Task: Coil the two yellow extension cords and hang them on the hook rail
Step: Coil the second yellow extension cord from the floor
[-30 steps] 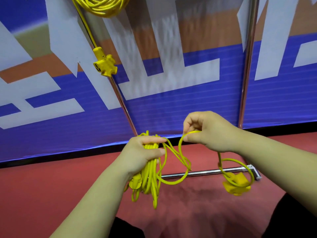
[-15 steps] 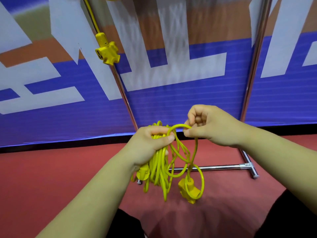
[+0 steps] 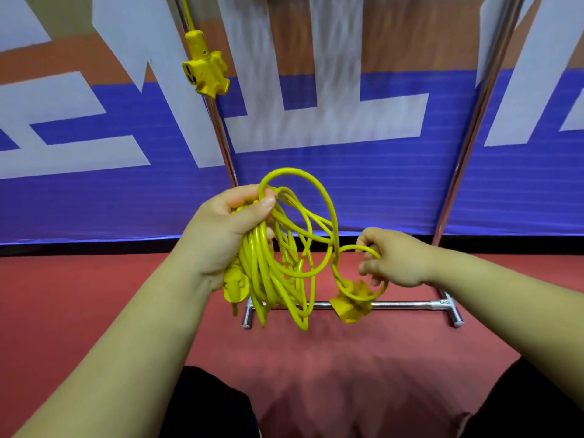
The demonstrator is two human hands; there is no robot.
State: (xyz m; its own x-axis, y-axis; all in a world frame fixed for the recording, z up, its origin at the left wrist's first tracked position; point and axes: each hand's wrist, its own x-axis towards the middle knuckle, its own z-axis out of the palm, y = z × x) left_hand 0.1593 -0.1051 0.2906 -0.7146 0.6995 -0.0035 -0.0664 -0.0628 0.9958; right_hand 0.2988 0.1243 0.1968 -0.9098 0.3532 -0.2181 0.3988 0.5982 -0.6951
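1. In front of the metal rack (image 3: 401,305), above the red floor (image 3: 94,295), the left hand (image 3: 221,235) holds the yellow cord (image 3: 268,276) as a bunch of loose, uneven loops. Its grip is closed around the top of the bunch, with the thumb pressing on the strands.
2. Lower and to the right, the right hand (image 3: 401,263) has its fingers curled through a small loop of the same cord, just above the socket block (image 3: 350,306), which hangs free.
3. The plug (image 3: 234,287) hangs below the left hand, beside the bunch.
4. The other cord's socket (image 3: 205,74) hangs at the upper left, near a rack pole. Its coil is out of view.
5. The cord looks light and soft, but also springy, so the loops probably want to open. The smooth jacket may slip. I think the best hold is at the top, where all strands meet, and on the tail close to the socket block, because this heavier end will swing.
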